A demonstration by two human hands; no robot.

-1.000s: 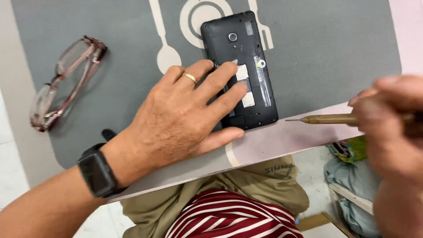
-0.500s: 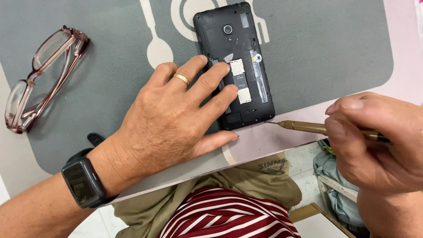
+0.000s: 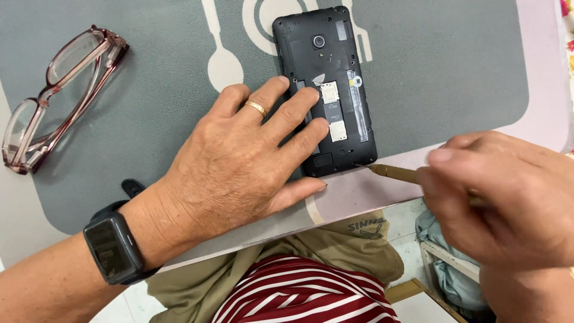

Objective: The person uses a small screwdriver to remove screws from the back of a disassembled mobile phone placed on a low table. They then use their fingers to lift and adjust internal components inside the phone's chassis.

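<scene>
Screwdriver (image 3: 394, 174) handle hidden inside right hand (image 3: 508, 197); left hand (image 3: 239, 167) covers phone (image 3: 335, 78) edge.

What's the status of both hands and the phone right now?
Left hand flat, pinning the opened black phone. Right hand holds screwdriver, tip at phone's lower corner. Glasses far left, clear.

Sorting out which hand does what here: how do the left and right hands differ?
The left hand lies flat, fingers spread, pressing on the black phone; the right hand is curled around a thin tool. The left wears a gold ring and a watch; the right shows neither. Both are bare.
</scene>
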